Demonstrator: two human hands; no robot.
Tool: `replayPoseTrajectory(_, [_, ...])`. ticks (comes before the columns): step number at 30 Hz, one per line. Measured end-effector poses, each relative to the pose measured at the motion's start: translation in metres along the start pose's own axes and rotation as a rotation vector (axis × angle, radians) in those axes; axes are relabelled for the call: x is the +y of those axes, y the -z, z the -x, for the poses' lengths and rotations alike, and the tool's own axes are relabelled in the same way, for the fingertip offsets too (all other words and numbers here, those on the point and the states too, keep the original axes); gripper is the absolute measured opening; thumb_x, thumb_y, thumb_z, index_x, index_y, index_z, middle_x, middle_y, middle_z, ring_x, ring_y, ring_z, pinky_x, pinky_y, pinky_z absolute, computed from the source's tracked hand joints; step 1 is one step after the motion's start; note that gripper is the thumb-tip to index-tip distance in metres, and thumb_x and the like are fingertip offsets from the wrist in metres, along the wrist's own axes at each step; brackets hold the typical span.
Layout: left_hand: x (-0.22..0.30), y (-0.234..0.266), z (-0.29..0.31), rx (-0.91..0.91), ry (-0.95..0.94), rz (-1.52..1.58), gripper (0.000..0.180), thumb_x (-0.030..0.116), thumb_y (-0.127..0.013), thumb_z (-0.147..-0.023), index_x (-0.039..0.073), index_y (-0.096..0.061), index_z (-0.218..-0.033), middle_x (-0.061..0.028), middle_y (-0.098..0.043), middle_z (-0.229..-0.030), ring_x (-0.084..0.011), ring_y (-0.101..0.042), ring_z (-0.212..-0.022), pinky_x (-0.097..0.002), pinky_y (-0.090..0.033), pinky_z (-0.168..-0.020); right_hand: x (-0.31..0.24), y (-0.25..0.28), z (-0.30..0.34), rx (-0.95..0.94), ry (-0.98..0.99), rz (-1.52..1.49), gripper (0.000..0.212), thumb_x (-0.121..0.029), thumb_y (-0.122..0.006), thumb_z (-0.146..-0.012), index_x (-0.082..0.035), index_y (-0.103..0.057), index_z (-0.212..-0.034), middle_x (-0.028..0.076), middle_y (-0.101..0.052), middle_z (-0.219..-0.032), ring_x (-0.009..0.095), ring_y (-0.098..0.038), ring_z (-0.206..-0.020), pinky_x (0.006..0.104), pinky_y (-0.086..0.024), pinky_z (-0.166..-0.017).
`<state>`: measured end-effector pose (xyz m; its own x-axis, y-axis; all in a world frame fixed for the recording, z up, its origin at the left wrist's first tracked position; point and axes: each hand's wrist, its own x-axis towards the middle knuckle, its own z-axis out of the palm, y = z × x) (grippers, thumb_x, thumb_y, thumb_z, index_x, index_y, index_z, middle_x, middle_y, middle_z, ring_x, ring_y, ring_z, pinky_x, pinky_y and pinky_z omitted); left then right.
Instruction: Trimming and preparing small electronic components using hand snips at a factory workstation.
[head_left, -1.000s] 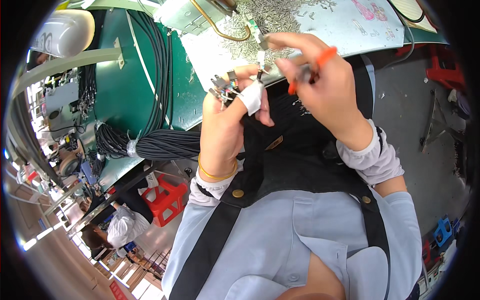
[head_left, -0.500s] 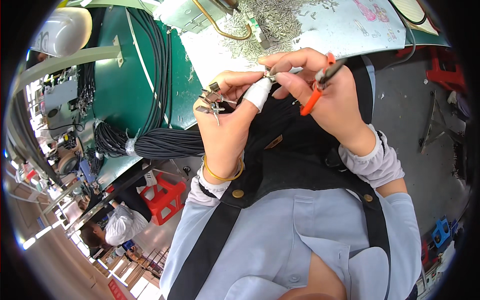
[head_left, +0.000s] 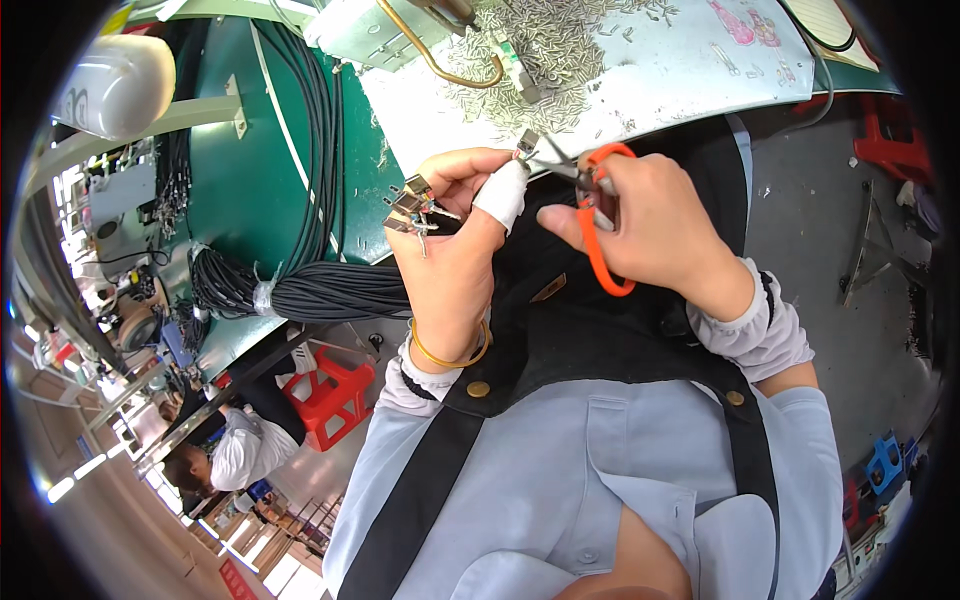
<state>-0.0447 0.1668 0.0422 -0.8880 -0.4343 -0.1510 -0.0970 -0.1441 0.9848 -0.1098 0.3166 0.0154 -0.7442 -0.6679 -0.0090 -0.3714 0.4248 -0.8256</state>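
Observation:
My left hand (head_left: 448,215) is closed around several cable ends with small metal connectors (head_left: 412,203), which poke out along its outer side. White tape (head_left: 503,192) wraps its thumb. Pinched upright between that thumb and forefinger is one more metal connector (head_left: 527,142), with thin wires at its base. My right hand (head_left: 650,215) grips small scissors with orange handles (head_left: 606,262). Their slim blades (head_left: 558,158) are apart and point at the wires below that connector; I cannot tell whether they touch.
Many small metal pins lie in a pile (head_left: 545,60) on a white sheet (head_left: 690,75) beyond my hands. A bound bundle of black cables (head_left: 330,290) rests at the left by the green tabletop (head_left: 225,150). Red stools (head_left: 335,395) and a seated person (head_left: 250,445) are farther off.
My right fingers have let go of the connector end and drawn back rightward. The scissors, earlier tucked in the right hand pointing away, have swung round toward the left thumb.

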Motion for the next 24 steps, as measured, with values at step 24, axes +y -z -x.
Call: replayPoseTrajectory(24, [-0.003,0.007,-0.083,-0.147,0.285,0.171,0.007,0.000,-0.058,-0.076,0.000,-0.055,-0.082,0.0034,-0.042,-0.057,-0.0020,-0.028,-0.042,-0.0173,-0.020,-0.037,0.001,0.006,-0.072,0.187,-0.248,-0.648,0.018,-0.017,-0.056,-0.083,0.000,-0.051,-0.083,-0.001,-0.045,-0.054,0.006,-0.041,-0.041,0.0206,-0.034,-0.037])
